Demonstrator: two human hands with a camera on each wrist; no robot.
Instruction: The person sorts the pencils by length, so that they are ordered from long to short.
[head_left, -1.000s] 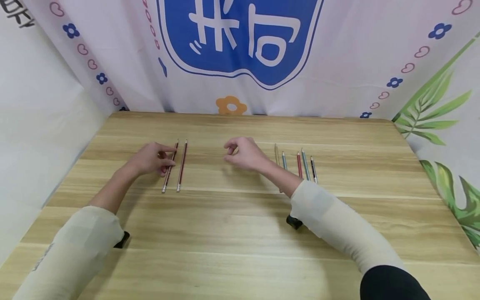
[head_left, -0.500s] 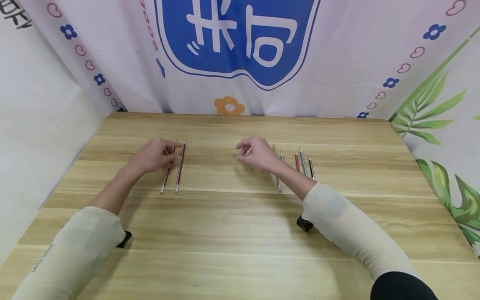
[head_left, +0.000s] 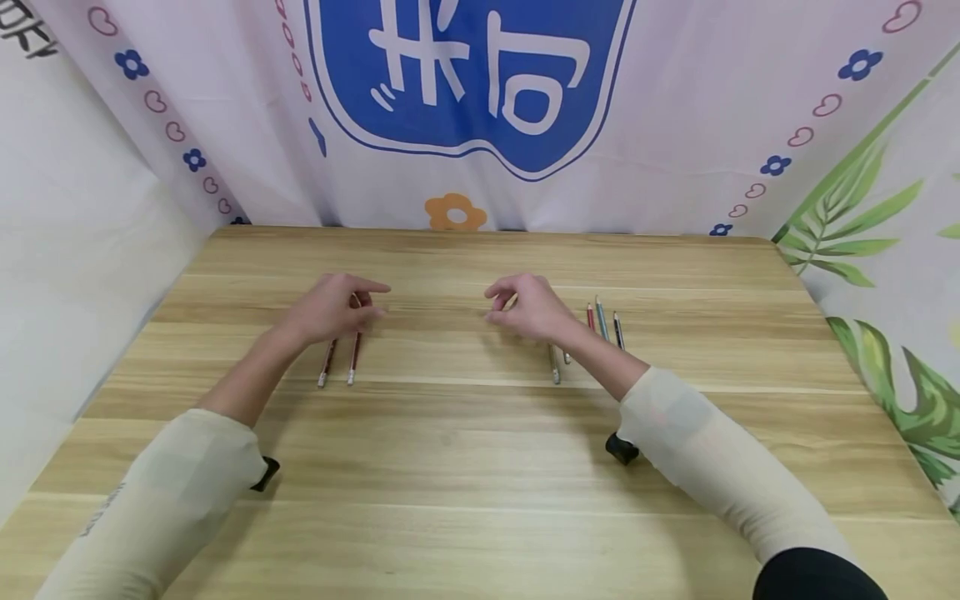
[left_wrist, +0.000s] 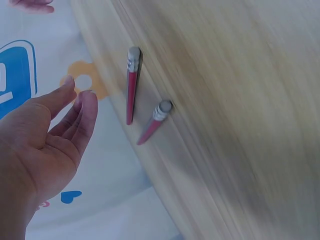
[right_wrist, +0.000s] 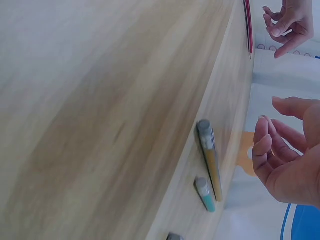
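Note:
My left hand (head_left: 330, 308) hovers over two dark red pencils, its thumb and fingers apart and holding nothing. In the left wrist view, one red pencil (left_wrist: 131, 95) and the other red pencil (left_wrist: 150, 128) show their eraser ends beside the hand. My right hand (head_left: 531, 308) is raised, fingers loosely bent with nothing between them. Below it and the forearm lie a yellow pencil (head_left: 555, 364) and a teal pencil (right_wrist: 206, 196). Farther right are a red pencil (head_left: 591, 317), a blue pencil (head_left: 602, 319) and a dark pencil (head_left: 618, 331), partly covered by the forearm.
The wooden table (head_left: 450, 467) ends at a white printed curtain (head_left: 660, 167) at the back. Bare tabletop lies between the two pencil groups. A small black device (head_left: 622, 448) sits under the right sleeve, another black device (head_left: 266, 475) under the left.
My left hand has moved right, from beside the left red pencil to over both. My right hand has shifted right, towards the coloured pencils. The pencils have stayed in place.

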